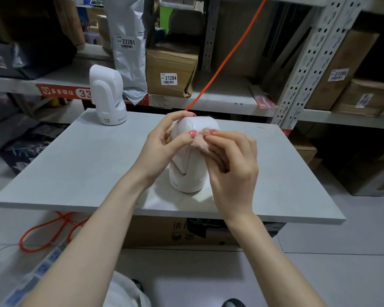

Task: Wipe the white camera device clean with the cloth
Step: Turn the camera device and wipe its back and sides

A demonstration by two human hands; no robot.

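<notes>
A white camera device [187,173] stands upright in the middle of the grey board [75,165]. My left hand [162,147] grips its rounded top from the left, thumb on the front and fingers over the crown. My right hand [231,165] pinches a small pink cloth [198,139] and presses it against the upper front of the device, right beside my left thumb. Most of the cloth is hidden under my right fingers.
A second white camera device [108,94] stands at the board's far left corner. Behind are metal shelves [297,89] with cardboard boxes [171,67] and a grey parcel bag [129,41]. An orange cable [226,56] runs diagonally down behind the board and coils on the floor at left.
</notes>
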